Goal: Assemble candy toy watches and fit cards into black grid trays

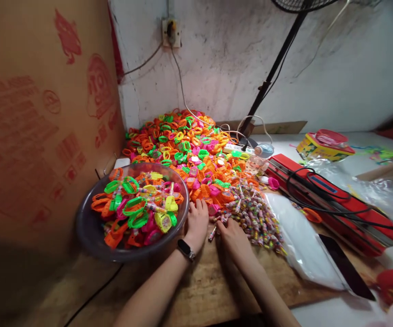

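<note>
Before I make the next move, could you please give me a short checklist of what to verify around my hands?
1. Left hand at the edge of the toy watches: ok, its fingers are at the near side of the pile.
2. Right hand gripping something: cannot tell, its fingertips are partly hidden.
3. Small tubes all gathered together: not ok, one loose tube lies between the hands.
4. Basin upright: ok, with watches and tubes inside it.
5. Phone away from both hands: ok, it lies off to the right.
6. Red machine free of cables: not ok, a black cable runs across it.
</note>
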`<state>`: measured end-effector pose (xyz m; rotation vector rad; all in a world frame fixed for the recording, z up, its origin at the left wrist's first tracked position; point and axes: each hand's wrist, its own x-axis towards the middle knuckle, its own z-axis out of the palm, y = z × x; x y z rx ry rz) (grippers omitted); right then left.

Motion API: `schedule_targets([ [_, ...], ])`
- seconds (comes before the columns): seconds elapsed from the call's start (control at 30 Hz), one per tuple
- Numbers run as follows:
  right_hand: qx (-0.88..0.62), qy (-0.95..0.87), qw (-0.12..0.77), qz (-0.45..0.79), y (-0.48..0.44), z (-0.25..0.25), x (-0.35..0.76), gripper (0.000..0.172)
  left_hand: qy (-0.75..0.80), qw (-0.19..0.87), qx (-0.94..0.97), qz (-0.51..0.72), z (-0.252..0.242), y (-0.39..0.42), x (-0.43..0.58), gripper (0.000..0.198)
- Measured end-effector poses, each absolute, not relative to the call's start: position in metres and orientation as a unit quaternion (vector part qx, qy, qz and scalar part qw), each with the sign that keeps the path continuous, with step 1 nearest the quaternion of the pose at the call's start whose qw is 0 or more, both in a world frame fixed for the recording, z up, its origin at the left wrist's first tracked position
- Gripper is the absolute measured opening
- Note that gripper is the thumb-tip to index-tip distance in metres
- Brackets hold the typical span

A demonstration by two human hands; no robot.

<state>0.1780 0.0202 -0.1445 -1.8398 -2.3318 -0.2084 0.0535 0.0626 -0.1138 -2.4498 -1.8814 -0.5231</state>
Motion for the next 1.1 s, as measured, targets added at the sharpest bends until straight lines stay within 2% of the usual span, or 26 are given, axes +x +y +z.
schedule_targets([
  [0.07, -0.581, -0.804, 0.111, -0.055, 0.017, -0.148, 0.183, 0.033, -0.598, 0.007, -0.785, -0.164, -0.117, 0.071, 0.051, 0.036],
  [0.17, -0.542, -0.806, 0.238, -0.002, 0.007, -0.161, 0.192, 0.033, -0.583, 0.011, -0.798, -0.153, -0.118, 0.068, 0.041, 0.028],
  [0.27, -0.573, -0.745, 0.339, 0.029, -0.008, -0.181, 0.2, 0.022, -0.566, 0.002, -0.811, -0.149, -0.123, 0.056, 0.036, 0.022],
  [0.33, -0.612, -0.715, 0.338, 0.012, -0.017, -0.193, 0.203, 0.021, -0.564, -0.011, -0.811, -0.156, -0.127, 0.051, 0.036, 0.027],
  [0.4, -0.634, -0.711, 0.306, -0.01, -0.023, -0.2, 0.206, 0.024, -0.57, -0.033, -0.803, -0.17, -0.129, 0.052, 0.036, 0.034],
  [0.47, -0.646, -0.717, 0.262, -0.021, -0.023, -0.199, 0.206, 0.028, -0.581, -0.066, -0.789, -0.191, -0.127, 0.056, 0.036, 0.034],
  [0.53, -0.656, -0.712, 0.251, -0.014, -0.021, -0.188, 0.203, 0.031, -0.588, -0.109, -0.77, -0.224, -0.121, 0.059, 0.036, 0.029],
  [0.7, -0.615, -0.653, 0.436, 0.07, -0.018, -0.126, 0.186, 0.028, -0.558, -0.255, -0.713, -0.34, -0.095, 0.044, 0.033, 0.026],
  [0.93, -0.564, -0.567, 0.539, 0.263, -0.03, -0.058, 0.16, 0.027, -0.456, -0.53, -0.567, -0.435, -0.062, 0.012, 0.022, 0.029],
  [1.0, -0.531, -0.587, 0.538, 0.29, -0.033, -0.051, 0.156, 0.024, -0.46, -0.534, -0.545, -0.453, -0.056, 0.008, 0.018, 0.028],
  [1.1, -0.504, -0.646, 0.518, 0.246, -0.036, -0.043, 0.154, 0.023, -0.48, -0.465, -0.597, -0.443, -0.05, 0.005, 0.011, 0.026],
])
